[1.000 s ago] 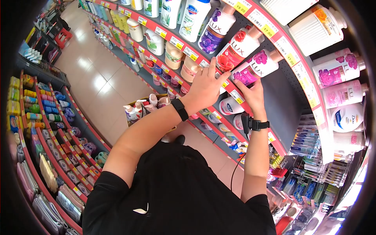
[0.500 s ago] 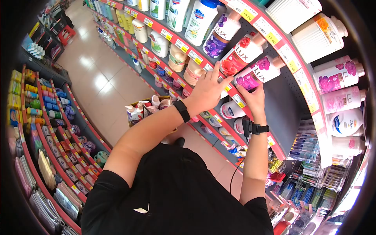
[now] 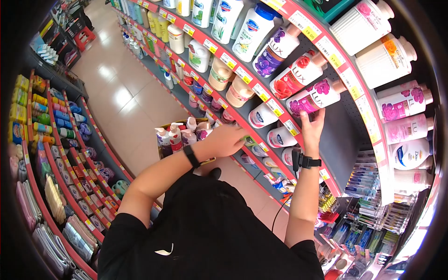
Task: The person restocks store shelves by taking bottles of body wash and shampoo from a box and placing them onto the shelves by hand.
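The fingers and thumb of my right hand [image 3: 311, 128] are closed around the lower edge of a Lux pump bottle with a pink-purple flower label [image 3: 313, 97], standing at the shelf's end. Beside it are a red-rose Lux bottle [image 3: 297, 74] and a purple-flower Lux bottle [image 3: 276, 51]. My left hand [image 3: 224, 141] is in front of the lower shelves, away from the Lux bottles. Its back faces me and its fingers are bent out of sight, so whether it holds anything is hidden. A box of pump bottles [image 3: 175, 139] stands on the floor beyond my left forearm.
Red price rails [image 3: 261, 91] edge the stocked shelves. White-blue bottles [image 3: 281, 136] sit one level below. A shelf at right holds more bottles [image 3: 410, 148]. Toothbrush packs [image 3: 366, 175] hang lower right. Across the tiled aisle [image 3: 114, 95] is another stocked rack [image 3: 60, 135].
My left hand has left the shelf edge by the Lux bottles and moved down and left. My right hand stays at the pink-purple bottle, now lower on its base. The view has shifted slightly.
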